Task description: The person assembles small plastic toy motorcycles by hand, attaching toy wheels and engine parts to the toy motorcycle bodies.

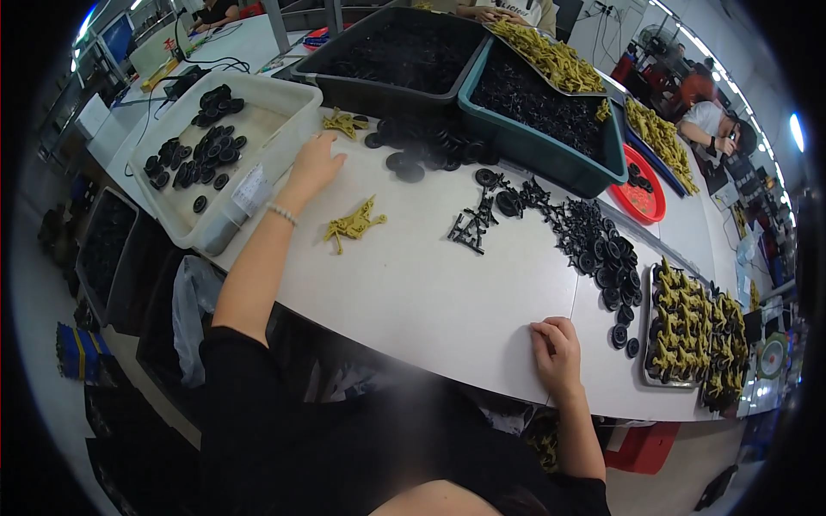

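The left hand [315,163] is at ten o'clock of the worktop [404,301], beside the white bin [258,129]; its fingers are released, with the thumb apart. One yellow part [345,124] lies near it, toward one o'clock, and a second yellow part [354,225] toward five. The right hand [557,353] rests at four o'clock, fingers curled inward; black discs [619,335] lie toward two from it.

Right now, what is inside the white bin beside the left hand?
The white bin holds black round pieces, some heaped and some lying singly, with bare bin floor showing around them. Whatever lies beneath the heaped pieces is covered.
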{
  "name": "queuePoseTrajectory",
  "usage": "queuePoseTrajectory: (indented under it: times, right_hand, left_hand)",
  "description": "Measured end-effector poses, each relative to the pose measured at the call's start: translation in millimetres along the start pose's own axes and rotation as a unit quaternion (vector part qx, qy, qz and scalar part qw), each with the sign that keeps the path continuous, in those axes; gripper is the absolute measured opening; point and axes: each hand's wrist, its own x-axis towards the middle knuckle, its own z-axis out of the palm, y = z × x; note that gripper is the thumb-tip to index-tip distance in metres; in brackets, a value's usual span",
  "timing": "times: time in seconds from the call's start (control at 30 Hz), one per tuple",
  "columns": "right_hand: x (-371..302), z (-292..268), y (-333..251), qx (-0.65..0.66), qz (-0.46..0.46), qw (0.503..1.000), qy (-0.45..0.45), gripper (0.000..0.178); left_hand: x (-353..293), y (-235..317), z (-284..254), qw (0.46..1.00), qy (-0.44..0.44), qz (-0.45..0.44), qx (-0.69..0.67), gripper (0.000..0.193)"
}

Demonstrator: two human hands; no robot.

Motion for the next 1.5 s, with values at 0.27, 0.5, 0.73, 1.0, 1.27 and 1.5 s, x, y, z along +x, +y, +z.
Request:
queuePoseTrajectory:
  times: [0.27, 0.5, 0.73, 1.0, 1.27, 1.5]
  right_hand:
    - [-0.9, -0.1, 3.4, -0.007, 0.023, 1.0, 0.014, 0.008]
    - [3.2, 0.6, 0.8, 0.03, 0.039, 0.999, -0.004, 0.007]
    - [-1.4, 0.5, 3.4, 0.018, 0.023, 1.0, 0.008, 0.007]
    - [-0.2, 1.2, 1.3, 0.017, 0.044, 0.999, 0.005, 0.008]
    - [3.5, 0.9, 1.1, 0.0, 0.04, 0.999, 0.0, 0.009]
    - [5.9, 1.5, -2.8, 0.009, 0.044, 0.999, -0.002, 0.009]
  left_hand:
    - [-45.2, 51.7, -23.4, 0.986, -0.137, -0.01, -0.094, 0.047]
    - [-109.6, 50.5, -30.6, 0.978, -0.174, 0.008, -0.111, 0.048]
    - [-110.6, 46.5, -27.9, 0.592, -0.318, -0.235, -0.702, 0.029]
    - [-112.3, 85.9, -13.7, 0.86, -0.359, 0.016, -0.362, 0.04]
    - [14.6, 21.2, 9.8, 0.991, -0.039, 0.116, 0.048, 0.039]
    - [63.9, -31.7, 53.5, 0.959, 0.02, 0.167, 0.23, 0.026]
